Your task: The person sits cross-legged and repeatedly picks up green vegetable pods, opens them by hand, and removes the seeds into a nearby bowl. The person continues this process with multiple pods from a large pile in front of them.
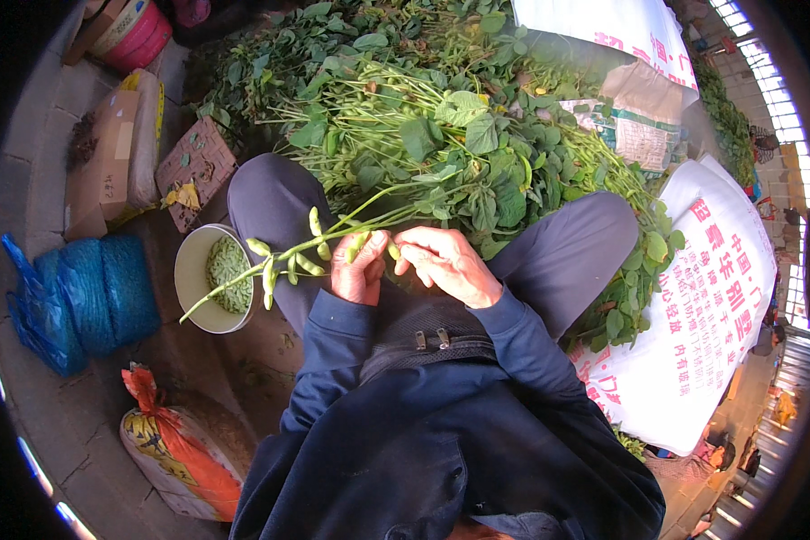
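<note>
My left hand (359, 270) grips a green soybean stalk (287, 254), with a pod (356, 247) against its thumb. Several plump pods hang from the stalk's bare end, which reaches out over a pale bucket (187, 277). Shelled green beans (228, 273) lie inside that bucket, beside my left knee. Close by, my right hand (449, 260) pinches a small green pod (393, 250) between thumb and fingers. Behind both hands, a large heap of leafy soybean plants (405, 135) spreads between and beyond my knees.
To the left are a cardboard box (104, 162), a woven brown mat (196, 165), a blue plastic-wrapped bundle (101, 297) and a tied orange-and-white sack (182, 459). A pink bucket (135, 40) stands at the far left. White printed sheeting (702, 304) covers the right side.
</note>
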Demonstrator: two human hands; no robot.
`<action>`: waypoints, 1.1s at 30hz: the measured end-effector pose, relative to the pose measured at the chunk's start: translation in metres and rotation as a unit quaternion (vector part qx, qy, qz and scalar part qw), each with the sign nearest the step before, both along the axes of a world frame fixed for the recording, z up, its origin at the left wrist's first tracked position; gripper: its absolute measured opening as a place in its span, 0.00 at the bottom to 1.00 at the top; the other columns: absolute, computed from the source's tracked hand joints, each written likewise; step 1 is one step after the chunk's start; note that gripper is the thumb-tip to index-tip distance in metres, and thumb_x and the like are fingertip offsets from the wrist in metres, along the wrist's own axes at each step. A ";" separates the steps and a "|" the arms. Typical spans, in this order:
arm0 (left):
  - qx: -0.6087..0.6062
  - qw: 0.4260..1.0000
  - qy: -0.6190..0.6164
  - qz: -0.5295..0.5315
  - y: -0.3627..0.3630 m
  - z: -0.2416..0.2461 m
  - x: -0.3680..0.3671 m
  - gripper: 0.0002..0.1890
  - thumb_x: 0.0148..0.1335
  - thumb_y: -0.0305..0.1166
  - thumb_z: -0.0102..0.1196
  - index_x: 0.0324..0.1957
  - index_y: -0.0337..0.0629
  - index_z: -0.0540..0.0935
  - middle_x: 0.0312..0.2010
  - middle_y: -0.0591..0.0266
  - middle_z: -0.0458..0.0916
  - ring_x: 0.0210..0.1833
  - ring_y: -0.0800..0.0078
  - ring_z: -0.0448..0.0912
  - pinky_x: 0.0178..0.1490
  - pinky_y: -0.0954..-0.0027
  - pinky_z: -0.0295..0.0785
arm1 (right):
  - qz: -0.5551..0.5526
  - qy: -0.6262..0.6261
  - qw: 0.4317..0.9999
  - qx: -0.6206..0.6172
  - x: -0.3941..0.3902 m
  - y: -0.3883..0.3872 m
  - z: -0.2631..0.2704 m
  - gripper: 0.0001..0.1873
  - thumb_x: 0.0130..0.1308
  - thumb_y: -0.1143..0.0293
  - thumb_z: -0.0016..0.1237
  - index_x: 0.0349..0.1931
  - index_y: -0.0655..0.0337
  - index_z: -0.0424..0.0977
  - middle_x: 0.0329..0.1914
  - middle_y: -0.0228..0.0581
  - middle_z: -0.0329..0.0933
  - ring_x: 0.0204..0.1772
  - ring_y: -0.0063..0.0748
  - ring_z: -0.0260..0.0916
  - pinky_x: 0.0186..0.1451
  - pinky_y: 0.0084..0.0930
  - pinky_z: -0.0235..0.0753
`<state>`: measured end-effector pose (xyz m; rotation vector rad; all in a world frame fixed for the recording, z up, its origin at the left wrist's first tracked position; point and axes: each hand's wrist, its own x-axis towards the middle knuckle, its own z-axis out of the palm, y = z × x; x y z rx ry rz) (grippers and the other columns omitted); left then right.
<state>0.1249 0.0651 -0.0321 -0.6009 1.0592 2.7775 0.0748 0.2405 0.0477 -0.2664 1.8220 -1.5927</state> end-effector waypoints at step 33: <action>-0.043 0.999 -0.003 0.023 0.002 0.012 0.007 0.13 0.68 0.30 0.57 0.48 0.29 0.84 0.28 0.62 0.80 0.19 0.81 0.68 0.22 0.80 0.59 | -0.033 -0.014 0.999 -0.010 0.002 -0.007 -0.002 0.19 0.78 0.60 0.48 0.57 0.67 0.76 0.35 0.31 0.80 0.29 0.13 0.66 0.31 0.14 0.67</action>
